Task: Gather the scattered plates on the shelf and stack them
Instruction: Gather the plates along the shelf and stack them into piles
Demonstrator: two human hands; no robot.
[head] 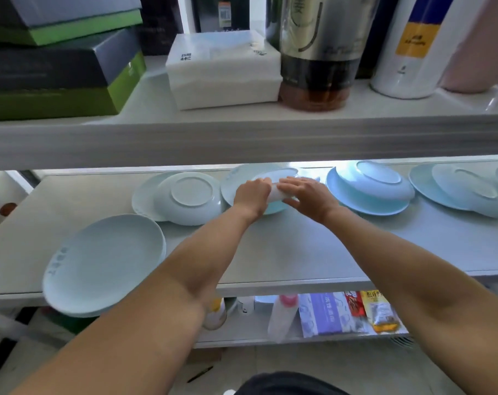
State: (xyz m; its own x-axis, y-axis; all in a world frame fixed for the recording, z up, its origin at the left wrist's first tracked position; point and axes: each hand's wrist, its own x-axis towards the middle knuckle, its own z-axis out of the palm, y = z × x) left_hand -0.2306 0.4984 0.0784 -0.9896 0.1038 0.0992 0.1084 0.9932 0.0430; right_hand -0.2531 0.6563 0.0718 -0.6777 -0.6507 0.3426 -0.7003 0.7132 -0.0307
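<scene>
Both bare forearms reach up from the bottom of the frame toward the middle shelf (299,252). At centre frame, the left hand (252,196) and the right hand (306,196) meet on the near edge of a tilted pale plate (273,173), fingers curled around its rim, lifting it off a plate lying flat beneath (230,189). Left of them, an upside-down plate (190,198) leans on another. At lower left, a small stack of plates (105,263) overhangs the shelf's front edge. Right of the hands, an overturned plate (376,181) rests on a blue plate (367,206), and further overlapping plates (467,189) sit at the right edge. Boxes (56,67) and a bottle (316,52) stand on the upper shelf.
</scene>
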